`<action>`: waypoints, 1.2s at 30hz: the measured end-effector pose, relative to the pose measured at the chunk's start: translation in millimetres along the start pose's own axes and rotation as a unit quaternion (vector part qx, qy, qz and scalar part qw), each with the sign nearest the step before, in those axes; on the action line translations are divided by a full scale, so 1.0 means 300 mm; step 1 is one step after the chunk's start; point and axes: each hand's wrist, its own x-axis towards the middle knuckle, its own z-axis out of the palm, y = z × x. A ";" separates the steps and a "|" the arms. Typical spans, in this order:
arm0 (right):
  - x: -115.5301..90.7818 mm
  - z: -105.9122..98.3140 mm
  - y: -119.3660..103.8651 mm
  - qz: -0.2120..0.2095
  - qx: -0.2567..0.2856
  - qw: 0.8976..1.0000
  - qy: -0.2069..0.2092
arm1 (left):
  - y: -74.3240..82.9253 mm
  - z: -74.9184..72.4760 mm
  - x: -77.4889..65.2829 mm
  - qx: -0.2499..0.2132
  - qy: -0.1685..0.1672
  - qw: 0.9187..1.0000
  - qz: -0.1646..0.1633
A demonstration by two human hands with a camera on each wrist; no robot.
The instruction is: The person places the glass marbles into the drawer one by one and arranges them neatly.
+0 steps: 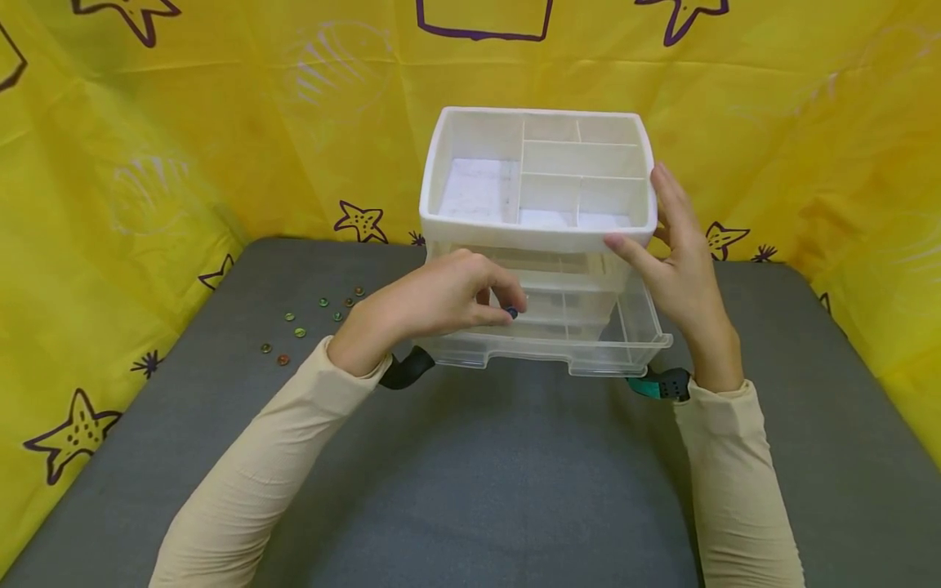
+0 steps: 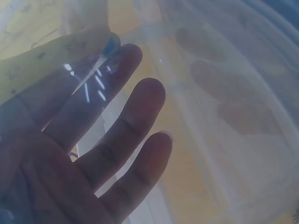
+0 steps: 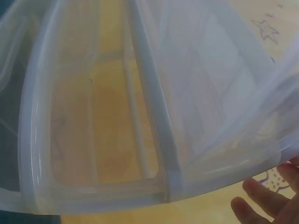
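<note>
My left hand pinches a small dark blue button between thumb and fingertips, above a pulled-out clear drawer. In the left wrist view the button shows at the fingertips, and the other fingers are spread, seen through clear plastic. The drawer belongs to a white plastic drawer unit with a divided top tray. My right hand rests on the unit's upper right corner, thumb on the front rim and fingers along the side. In the right wrist view its fingers lie loosely extended near the drawer.
Several small green, brown and orange buttons lie scattered on the grey table, left of the unit. A yellow patterned cloth hangs behind and at both sides. The drawer has dividers inside.
</note>
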 end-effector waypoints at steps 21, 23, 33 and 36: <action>0.037 0.021 0.006 0.002 0.237 0.970 -0.059 | -0.002 0.000 0.004 0.006 -0.011 1.000 -0.001; 0.039 0.023 0.014 0.002 0.255 0.964 -0.072 | -0.001 0.000 0.005 0.004 -0.012 1.000 -0.001; 0.037 0.022 0.019 0.003 0.229 0.972 -0.060 | -0.001 0.004 0.001 -0.001 -0.009 1.000 -0.006; 0.033 0.013 0.015 0.011 0.163 0.985 -0.046 | -0.001 0.003 0.001 0.001 -0.015 1.000 -0.011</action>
